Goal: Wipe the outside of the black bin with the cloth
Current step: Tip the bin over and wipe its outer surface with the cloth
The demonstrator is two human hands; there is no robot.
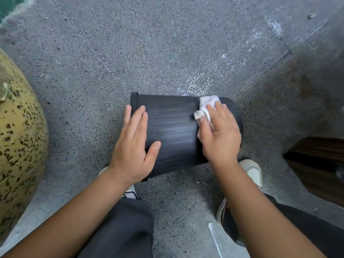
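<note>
Right grip [219,135], flat, presses my white cloth [206,103] on ribbed black plastic bin [173,127]; bin axis runs leftward to flat left grip [134,144].

Grey speckled terrazzo floor [167,43], thin joint lines, whitish scuff patch [202,79] just beyond the black bin [173,127]. The bin lies on its side mid-floor, rim left. Two shoes [252,171] stand near it; a yellow speckled mass [20,136] sits far left.

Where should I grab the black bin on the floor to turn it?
Probably the rim at the left end of the black bin, coming from the left. The bin lies on its side, and its ribbed wall looks too broad for one hand to wrap; the lip gives fingers an edge for a firm grip.
</note>
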